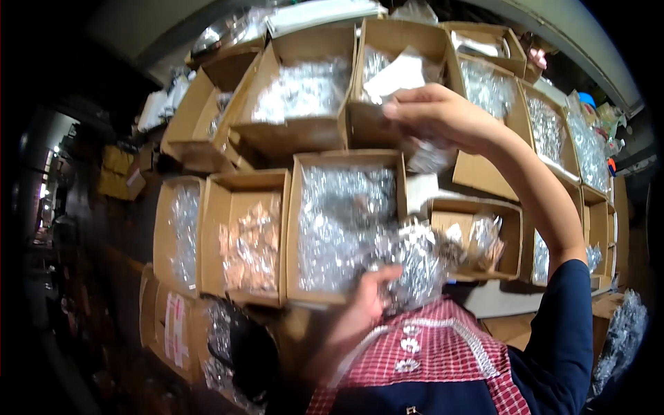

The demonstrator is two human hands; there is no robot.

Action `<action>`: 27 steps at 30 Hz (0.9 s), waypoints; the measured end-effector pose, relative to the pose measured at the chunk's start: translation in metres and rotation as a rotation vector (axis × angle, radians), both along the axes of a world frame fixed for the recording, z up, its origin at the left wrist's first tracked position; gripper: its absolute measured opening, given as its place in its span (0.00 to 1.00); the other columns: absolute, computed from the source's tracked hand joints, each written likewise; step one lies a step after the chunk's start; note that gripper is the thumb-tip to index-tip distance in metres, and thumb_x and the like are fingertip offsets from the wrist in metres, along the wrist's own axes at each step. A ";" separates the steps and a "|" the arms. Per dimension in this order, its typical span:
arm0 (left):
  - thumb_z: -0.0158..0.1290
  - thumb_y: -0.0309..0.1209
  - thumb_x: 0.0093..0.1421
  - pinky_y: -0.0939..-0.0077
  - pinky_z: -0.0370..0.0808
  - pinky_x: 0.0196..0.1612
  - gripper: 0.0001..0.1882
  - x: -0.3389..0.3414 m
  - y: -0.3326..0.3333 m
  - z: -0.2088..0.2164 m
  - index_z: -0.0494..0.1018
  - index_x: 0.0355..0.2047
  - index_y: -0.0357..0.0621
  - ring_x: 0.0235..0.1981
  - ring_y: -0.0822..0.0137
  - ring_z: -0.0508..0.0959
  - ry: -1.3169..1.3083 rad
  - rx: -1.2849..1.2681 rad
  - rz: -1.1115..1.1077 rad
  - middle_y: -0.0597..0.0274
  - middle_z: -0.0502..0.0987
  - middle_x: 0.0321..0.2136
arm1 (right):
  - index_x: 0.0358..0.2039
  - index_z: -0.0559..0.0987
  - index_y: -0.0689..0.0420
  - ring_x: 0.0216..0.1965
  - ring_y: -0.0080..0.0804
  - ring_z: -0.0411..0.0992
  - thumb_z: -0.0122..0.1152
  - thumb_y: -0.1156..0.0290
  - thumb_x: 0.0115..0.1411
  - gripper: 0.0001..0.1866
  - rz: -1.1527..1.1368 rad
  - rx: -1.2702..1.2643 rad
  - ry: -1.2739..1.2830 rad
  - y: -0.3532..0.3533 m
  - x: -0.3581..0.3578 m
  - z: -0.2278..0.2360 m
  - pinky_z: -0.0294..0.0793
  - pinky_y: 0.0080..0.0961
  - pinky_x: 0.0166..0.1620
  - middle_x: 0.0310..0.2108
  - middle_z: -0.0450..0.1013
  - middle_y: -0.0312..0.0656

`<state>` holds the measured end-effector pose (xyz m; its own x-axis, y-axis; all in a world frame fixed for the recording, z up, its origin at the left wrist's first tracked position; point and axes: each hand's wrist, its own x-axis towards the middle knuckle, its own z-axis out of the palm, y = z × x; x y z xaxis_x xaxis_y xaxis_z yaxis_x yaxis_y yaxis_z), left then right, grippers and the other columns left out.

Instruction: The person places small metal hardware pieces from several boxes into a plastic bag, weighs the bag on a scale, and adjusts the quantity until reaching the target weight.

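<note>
My left hand [373,294] is closed on a bunch of clear plastic packets [415,266], held low in front of my apron. Shiny contents glint in them, too small to make out. My right hand [436,114] reaches forward over the front wall of a far cardboard box [373,128], fingers pinched together. Beneath its fingers hangs a small clear plastic packet [429,158], blurred and seemingly in its grip. A white sheet [398,77] lies on clear packets inside that far box. Nearest my left hand is a cardboard box [349,158] full of clear packets.
Cardboard boxes stand in rows around me. One holds copper-coloured packets [252,245]; a low box [474,268] at right holds a few bags. Far left of centre is a wide box of whitish packets [304,90]. A taped carton [173,328] sits lower left.
</note>
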<state>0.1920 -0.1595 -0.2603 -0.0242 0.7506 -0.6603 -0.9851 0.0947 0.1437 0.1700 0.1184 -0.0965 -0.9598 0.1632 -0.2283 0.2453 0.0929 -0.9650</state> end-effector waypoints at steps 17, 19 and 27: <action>0.38 0.52 0.68 0.59 0.81 0.44 0.30 0.012 -0.004 0.000 0.62 0.57 0.39 0.44 0.54 0.79 0.414 0.049 0.009 0.49 0.75 0.46 | 0.47 0.68 0.60 0.19 0.16 0.67 0.67 0.64 0.55 0.24 -0.502 -0.116 -0.202 -0.144 0.197 -0.111 0.63 0.18 0.22 0.16 0.68 0.33; 0.38 0.52 0.68 0.55 0.78 0.49 0.30 0.011 -0.007 -0.002 0.63 0.58 0.38 0.47 0.53 0.78 0.286 0.200 0.030 0.48 0.75 0.48 | 0.44 0.70 0.58 0.20 0.12 0.64 0.67 0.68 0.55 0.19 -0.576 -0.317 -0.096 -0.144 0.211 -0.127 0.59 0.15 0.22 0.16 0.67 0.28; 0.36 0.48 0.69 0.51 0.77 0.52 0.31 0.009 -0.012 0.002 0.53 0.63 0.39 0.51 0.51 0.76 0.011 0.598 -0.018 0.42 0.70 0.52 | 0.34 0.77 0.58 0.28 0.18 0.72 0.60 0.71 0.51 0.09 -0.597 -0.697 0.118 -0.146 0.236 -0.140 0.70 0.17 0.30 0.25 0.74 0.34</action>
<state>0.2006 -0.1712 -0.2583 -0.0119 0.9923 -0.1232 -0.9823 0.0115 0.1872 0.4064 -0.0274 -0.2360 -0.7844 0.5005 -0.3664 -0.0381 -0.6285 -0.7769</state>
